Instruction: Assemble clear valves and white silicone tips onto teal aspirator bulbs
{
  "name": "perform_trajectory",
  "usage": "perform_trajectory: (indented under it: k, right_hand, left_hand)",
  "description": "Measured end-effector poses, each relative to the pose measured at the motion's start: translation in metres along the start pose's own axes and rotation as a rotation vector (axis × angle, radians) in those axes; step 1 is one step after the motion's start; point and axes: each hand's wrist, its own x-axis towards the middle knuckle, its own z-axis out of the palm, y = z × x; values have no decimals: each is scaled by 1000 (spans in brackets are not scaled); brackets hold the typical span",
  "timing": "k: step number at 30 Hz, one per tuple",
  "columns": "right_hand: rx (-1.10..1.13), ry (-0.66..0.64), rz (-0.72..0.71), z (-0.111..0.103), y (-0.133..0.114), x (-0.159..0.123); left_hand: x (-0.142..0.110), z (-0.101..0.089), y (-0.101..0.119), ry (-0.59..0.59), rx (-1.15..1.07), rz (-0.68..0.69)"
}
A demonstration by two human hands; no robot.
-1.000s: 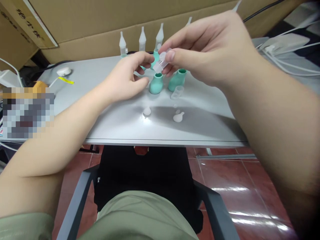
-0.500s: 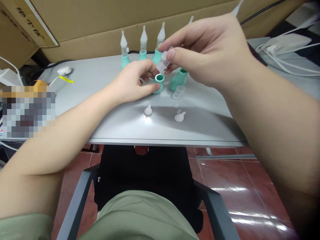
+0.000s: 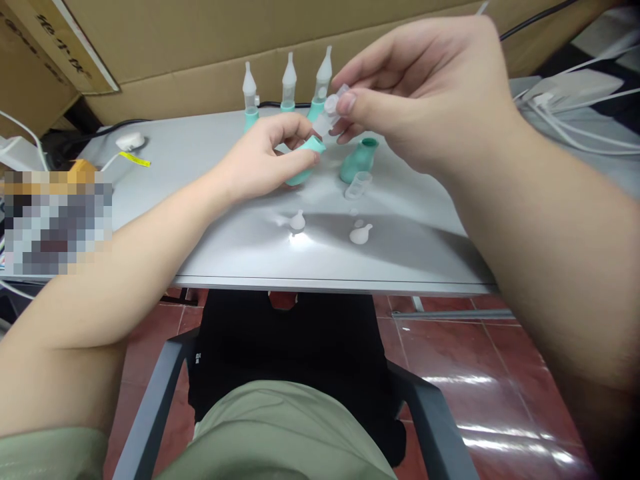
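Observation:
My left hand (image 3: 280, 157) is closed round a teal rubber bulb (image 3: 301, 175), tilted so its open neck points up and right. Between thumb and fingers, my right hand (image 3: 400, 93) pinches a clear plastic tube piece (image 3: 327, 117). Its lower end is right at the bulb's neck; whether they touch I cannot tell. A second teal bulb (image 3: 357, 163) stands open on the table below my right hand. In front of it lies a clear plastic tube part (image 3: 359, 185). Nearer me are two small white tips, one on the left (image 3: 298, 220) and one on the right (image 3: 361, 234).
Several assembled nasal aspirators (image 3: 250, 100) stand along the back of the grey table (image 3: 225, 253), before a cardboard wall (image 3: 190, 53). A white plug-like object (image 3: 130, 141) lies at the left. White cables (image 3: 575, 127) are bunched at the right.
My left hand has tipped the teal bulb, turning its mouth toward the clear tube. My right hand keeps its pinch and has shifted slightly right.

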Motion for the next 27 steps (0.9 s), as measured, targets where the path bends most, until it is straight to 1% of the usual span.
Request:
perform_trajectory:
  k: [2,5,9,14,18,21,24,27]
  right_hand:
    - [12,24,10,2,-1,0]
    - [22,53,19,4,0,0]
    - [19,-7,30,0,6,3]
    - [40,-4,40,-2,14,5]
    - [46,7,61,0,12,5]
    - [46,-19,88,0,9,4]
    - [59,-29,99,-1,7,3]
    - [29,-57,79,-3,8,3]
  left_hand:
    - [-2,1,2,-36,-57,-72]
    - [-3,1,5,-72,-89,-83]
    - [-3,-2,4,-100,-125,-103]
    - [-2,-5,-1,-168,-118,-168]
    - [-2,-3,0,-153,-115,-180]
    - [-2,-1,3,-126,-143,-193]
    - [-3,1,6,-123,-154,-164]
    - [-4,2,6,-143,-130,-129]
